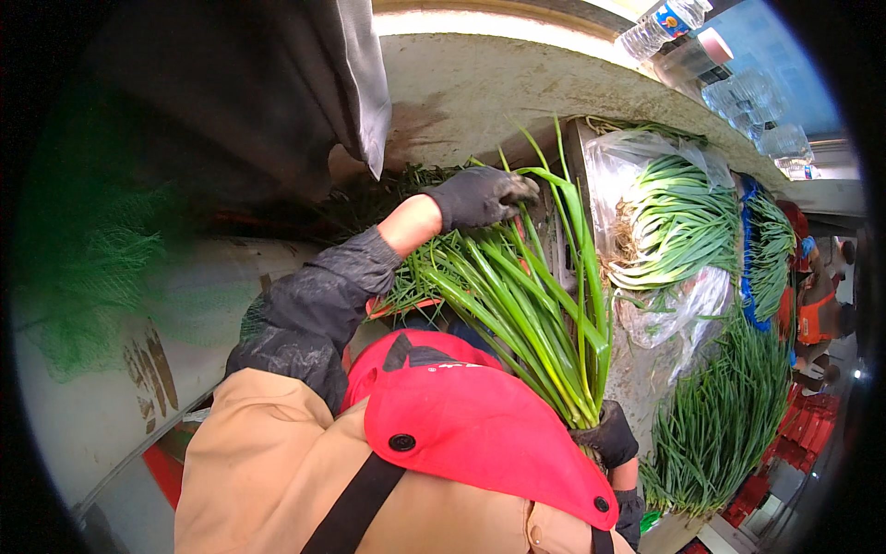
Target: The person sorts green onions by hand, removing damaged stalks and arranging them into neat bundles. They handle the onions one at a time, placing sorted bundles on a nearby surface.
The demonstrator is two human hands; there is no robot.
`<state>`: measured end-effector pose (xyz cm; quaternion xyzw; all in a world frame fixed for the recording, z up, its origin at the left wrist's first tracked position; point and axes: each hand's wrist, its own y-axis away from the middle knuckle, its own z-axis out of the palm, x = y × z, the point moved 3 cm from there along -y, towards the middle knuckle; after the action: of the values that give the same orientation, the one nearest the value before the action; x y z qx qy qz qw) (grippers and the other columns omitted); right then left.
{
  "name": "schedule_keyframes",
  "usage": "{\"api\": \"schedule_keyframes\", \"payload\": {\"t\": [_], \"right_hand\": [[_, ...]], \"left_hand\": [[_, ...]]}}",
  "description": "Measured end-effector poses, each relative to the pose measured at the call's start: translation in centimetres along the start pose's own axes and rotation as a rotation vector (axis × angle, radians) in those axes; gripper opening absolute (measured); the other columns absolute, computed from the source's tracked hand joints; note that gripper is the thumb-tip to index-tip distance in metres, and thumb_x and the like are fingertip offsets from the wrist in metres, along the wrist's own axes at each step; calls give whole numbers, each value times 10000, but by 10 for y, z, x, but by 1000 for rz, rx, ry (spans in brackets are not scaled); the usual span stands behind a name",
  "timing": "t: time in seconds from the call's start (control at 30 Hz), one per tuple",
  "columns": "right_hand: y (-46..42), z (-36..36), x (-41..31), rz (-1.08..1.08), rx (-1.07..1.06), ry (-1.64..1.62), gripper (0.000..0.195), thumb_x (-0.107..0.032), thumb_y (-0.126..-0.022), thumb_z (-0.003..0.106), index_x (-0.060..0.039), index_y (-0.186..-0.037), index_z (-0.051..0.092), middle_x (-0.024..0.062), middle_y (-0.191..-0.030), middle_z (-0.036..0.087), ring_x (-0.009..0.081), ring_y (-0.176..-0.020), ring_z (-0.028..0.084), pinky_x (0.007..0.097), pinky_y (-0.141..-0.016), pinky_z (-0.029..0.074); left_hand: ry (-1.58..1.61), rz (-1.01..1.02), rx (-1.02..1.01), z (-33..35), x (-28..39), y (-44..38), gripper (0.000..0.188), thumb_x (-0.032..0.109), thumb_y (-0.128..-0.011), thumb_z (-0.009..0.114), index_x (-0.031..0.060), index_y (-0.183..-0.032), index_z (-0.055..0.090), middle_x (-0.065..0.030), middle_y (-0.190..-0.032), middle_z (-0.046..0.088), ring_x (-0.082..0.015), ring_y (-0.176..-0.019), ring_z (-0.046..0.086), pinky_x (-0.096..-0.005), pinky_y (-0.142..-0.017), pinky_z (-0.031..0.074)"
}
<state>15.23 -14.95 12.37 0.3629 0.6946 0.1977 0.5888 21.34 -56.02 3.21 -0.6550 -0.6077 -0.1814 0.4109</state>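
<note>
My left hand (488, 197), in a dark glove, has its fingers curled among the upper leaves of a bunch of green onions (526, 318); its grip is partly hidden. At the lower right, my right hand (608, 435), also gloved, is closed around the bunch's lower end. The long leaves fan up and left from it, in front of my red apron (471, 422). Several leaf tips rise past my left hand, and one broad leaf bends over near its fingers. The root end is mostly hidden by the right hand and apron.
To the right, green onions with white stems (664, 228) lie on clear plastic (682, 325). A large pile of green onions (720, 422) is below them, beside blue plastic (749, 256). Plastic bottles (744, 97) stand on the ledge. Dark cloth (360, 83) hangs upper left. Other people are far right.
</note>
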Motion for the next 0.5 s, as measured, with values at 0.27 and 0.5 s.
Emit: {"api": "schedule_keyframes", "payload": {"t": [0.27, 0.5], "right_hand": [[4, -2, 4, 42, 6, -133, 318, -64, -682, 767, -4, -978, 667, 66, -892, 709, 134, -781, 650, 297, -743, 528], [0, -6, 12, -4, 34, -52, 346, -105, -657, 802, -3, -960, 671, 60, -874, 709, 121, -776, 643, 297, -737, 530]], "left_hand": [[-89, -248, -186, 4, -5, -10, 277, 272, -853, 602, 49, -1007, 661, -167, -997, 650, -341, -916, 625, -419, -814, 478], [174, -560, 217, -7, -34, -4, 242, 196, -858, 579, -40, -881, 629, -135, -752, 637, -130, -694, 535, -326, -692, 456]]}}
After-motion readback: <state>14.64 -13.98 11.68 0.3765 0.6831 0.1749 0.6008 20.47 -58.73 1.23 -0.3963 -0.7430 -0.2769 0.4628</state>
